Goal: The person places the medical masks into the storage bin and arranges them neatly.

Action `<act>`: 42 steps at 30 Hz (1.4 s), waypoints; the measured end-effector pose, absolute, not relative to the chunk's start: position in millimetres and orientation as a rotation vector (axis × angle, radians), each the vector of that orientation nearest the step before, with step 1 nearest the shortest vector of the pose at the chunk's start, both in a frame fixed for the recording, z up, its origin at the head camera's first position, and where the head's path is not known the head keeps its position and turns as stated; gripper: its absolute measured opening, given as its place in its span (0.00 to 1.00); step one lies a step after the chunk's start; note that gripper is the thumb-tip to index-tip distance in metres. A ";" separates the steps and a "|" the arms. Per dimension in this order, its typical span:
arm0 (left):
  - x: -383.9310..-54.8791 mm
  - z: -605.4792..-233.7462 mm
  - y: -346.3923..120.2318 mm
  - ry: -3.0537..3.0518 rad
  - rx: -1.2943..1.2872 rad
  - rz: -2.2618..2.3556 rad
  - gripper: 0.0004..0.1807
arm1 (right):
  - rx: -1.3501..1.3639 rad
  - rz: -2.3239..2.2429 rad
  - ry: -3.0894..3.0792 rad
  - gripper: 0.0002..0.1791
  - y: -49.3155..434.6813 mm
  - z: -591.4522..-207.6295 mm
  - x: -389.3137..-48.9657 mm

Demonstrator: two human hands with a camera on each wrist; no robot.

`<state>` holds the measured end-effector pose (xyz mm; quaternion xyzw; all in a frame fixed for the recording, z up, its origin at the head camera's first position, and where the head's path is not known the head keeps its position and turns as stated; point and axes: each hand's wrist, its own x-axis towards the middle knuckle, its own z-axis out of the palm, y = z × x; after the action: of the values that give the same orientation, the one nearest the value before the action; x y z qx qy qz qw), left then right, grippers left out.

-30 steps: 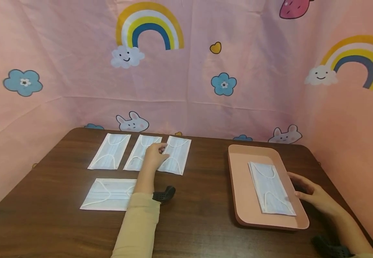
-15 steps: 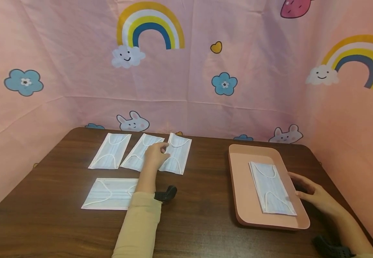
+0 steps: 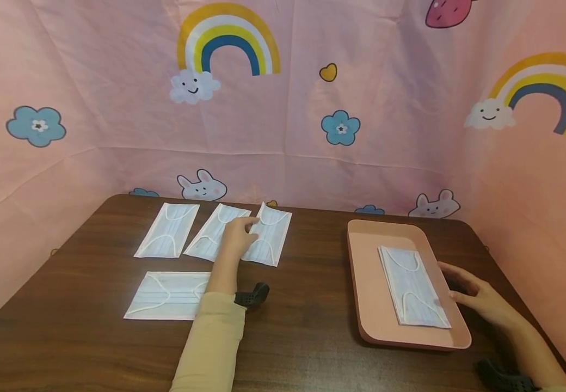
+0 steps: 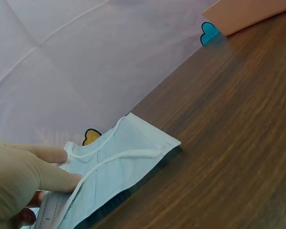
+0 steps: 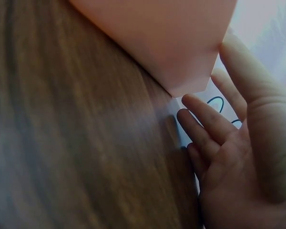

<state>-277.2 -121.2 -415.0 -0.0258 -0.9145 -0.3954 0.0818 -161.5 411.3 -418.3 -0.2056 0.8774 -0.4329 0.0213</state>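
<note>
My left hand (image 3: pixel 236 238) pinches the left edge of a light blue face mask (image 3: pixel 272 234), the rightmost of three in the back row. In the left wrist view this mask (image 4: pixel 117 164) bends up along one long side, thumb and forefinger on its edge. The middle mask (image 3: pixel 203 239) lies partly under the hand, slightly turned. At the far right, my right hand (image 3: pixel 484 305) touches the right wall of a pink tray (image 3: pixel 367 310) from outside, its fingers loosely extended. A stack of face masks (image 3: pixel 414 286) lies in the tray.
Another mask (image 3: pixel 167 231) lies at the back left. Nearer, a sideways mask (image 3: pixel 158 296) is partly covered by the left forearm. All rest on a dark wooden table (image 3: pixel 302 337), with a pink patterned cloth (image 3: pixel 283 125) hanging behind and at the sides.
The rightmost back mask's upper left corner has risen slightly with my left hand. The middle mask has turned a little, its lower end going left. My right hand keeps its place at the tray.
</note>
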 end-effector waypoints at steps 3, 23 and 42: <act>-276.5 -413.7 -120.4 -2.719 -0.079 -1.217 0.23 | -0.628 -1.345 2.710 0.32 410.7 -418.0 -160.4; -276.1 -402.1 -102.8 -2.348 -0.083 -1.777 0.23 | -0.641 -1.333 2.722 0.32 413.1 -420.0 -162.8; -268.5 -385.3 -55.8 -1.999 -0.017 -2.095 0.22 | -0.676 -1.325 2.736 0.33 411.5 -418.8 -161.3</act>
<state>-268.5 -55.8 -385.3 -0.0058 -0.6851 -0.7180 0.1228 -161.3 411.5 -418.8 -0.2170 0.8785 -0.4254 0.0140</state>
